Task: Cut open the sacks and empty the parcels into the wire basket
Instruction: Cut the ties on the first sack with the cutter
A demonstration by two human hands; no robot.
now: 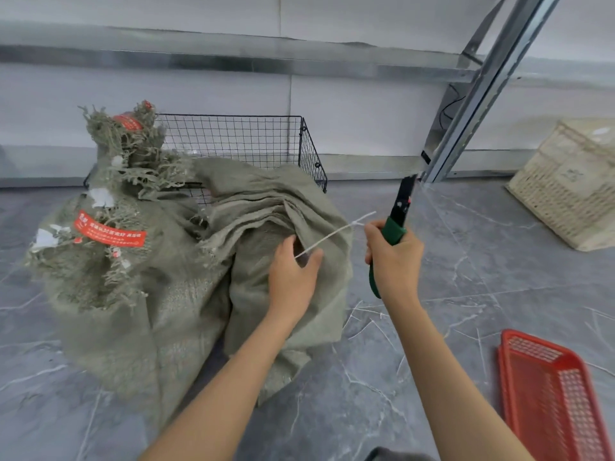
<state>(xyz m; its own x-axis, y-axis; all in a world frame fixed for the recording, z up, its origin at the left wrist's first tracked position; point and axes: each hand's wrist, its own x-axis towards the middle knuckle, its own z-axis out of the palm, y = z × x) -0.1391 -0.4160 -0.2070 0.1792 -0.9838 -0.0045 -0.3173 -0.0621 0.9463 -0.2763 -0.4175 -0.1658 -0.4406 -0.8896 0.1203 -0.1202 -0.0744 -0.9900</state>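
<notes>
Nearest to me, a red mesh tray (549, 394) lies on the grey floor (382, 377), below and to the outer side of the right hand (396, 261). I read the right hand as closed fully round the green handle of a cutter (403, 199), whose black blade end points up and away. The left hand (291, 281) rests on the folded sack (253, 207), thumb and forefinger pinching the near end of a white cord (332, 232). The cord runs nearly straight up toward the right hand; I cannot tell whether that hand touches it. A second sack (109, 287), frayed at its top and bearing red tape, stands just left of the left hand, touching the first. Beyond both sacks stands the wire basket (239, 138); its contents are hidden. Far right of the right hand sits a wicker basket (565, 184), near a metal frame (482, 88).
</notes>
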